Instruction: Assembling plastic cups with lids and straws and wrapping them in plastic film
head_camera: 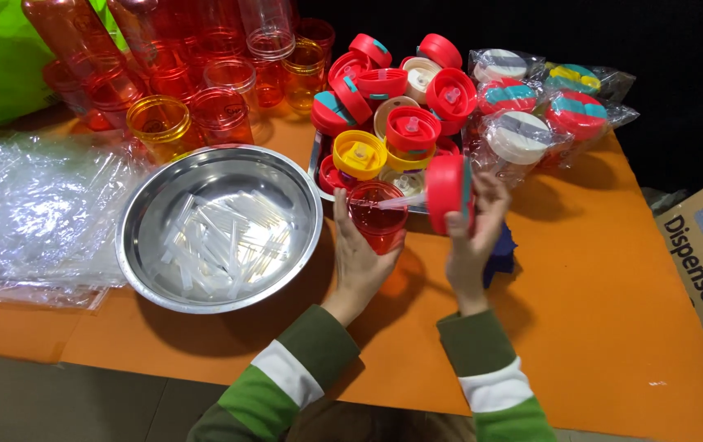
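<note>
I have my left hand (357, 254) wrapped around a red bottle (377, 217) standing upright on the orange table (613, 270), mouth up, just right of the steel bowl (163, 270) of clear straws (212, 241). My right hand (474, 237) pinches a red lid (448, 192) on edge, its straw (392, 200) lying level and pointing left at the rim. If I tilt the lid, I judge the straw could catch the rim and bend.

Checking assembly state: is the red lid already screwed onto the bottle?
No: the right hand holds the red lid beside the red bottle, gripped by the left hand.
</note>
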